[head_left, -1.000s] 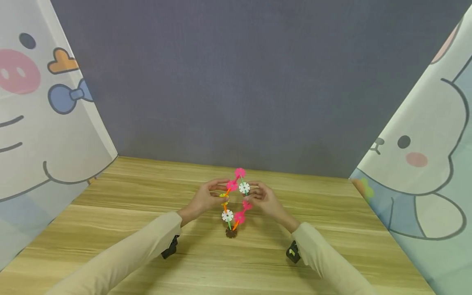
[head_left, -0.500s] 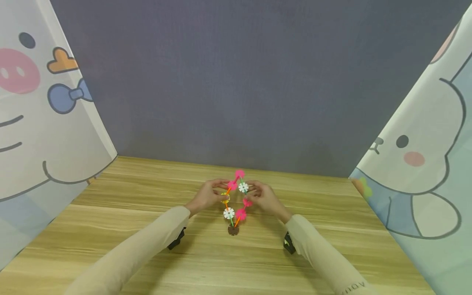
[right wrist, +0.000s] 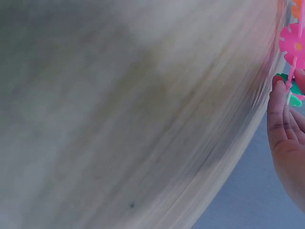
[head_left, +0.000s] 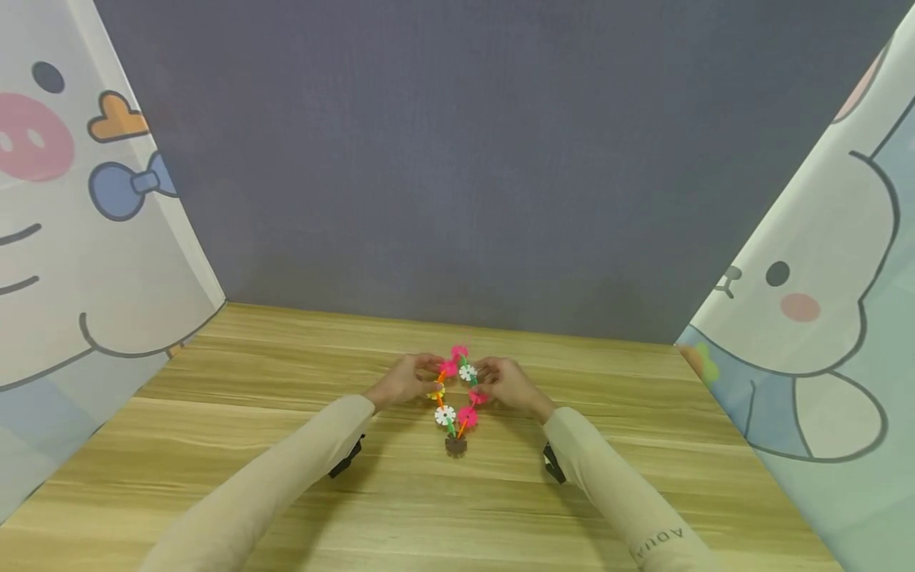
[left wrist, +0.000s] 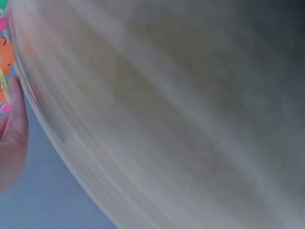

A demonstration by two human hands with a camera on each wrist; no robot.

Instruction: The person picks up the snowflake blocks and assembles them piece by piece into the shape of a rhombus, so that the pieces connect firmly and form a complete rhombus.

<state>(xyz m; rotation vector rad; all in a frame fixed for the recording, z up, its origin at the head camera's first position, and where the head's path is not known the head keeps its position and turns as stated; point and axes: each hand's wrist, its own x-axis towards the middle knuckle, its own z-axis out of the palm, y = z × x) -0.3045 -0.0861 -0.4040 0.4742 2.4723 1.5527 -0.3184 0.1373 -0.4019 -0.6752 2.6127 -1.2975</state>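
Note:
A ring of linked plastic snowflake discs point(head_left: 467, 417) is held between both hands at the middle of the table, in pink, white, orange, yellow, green and brown. My left hand point(head_left: 405, 383) pinches its left side near the yellow disc point(head_left: 437, 392). On the opposite side, my right hand point(head_left: 511, 385) pinches the ring by a pink disc, partly covered by the fingers. The brown disc point(head_left: 456, 446) forms the near end, a pink one point(head_left: 460, 351) the far end. An orange disc point(left wrist: 6, 56) shows beside the fingers in the left wrist view.
The wooden table point(head_left: 457, 508) spreads under both forearms. A dark grey panel point(head_left: 443, 159) stands behind it. Side panels with a cartoon pig point(head_left: 43, 238) and a cartoon rabbit point(head_left: 822, 262) flank the table.
The ring's far end has lowered towards the table and come slightly nearer. Both hands still hold its sides, and the forearms have shifted slightly inward.

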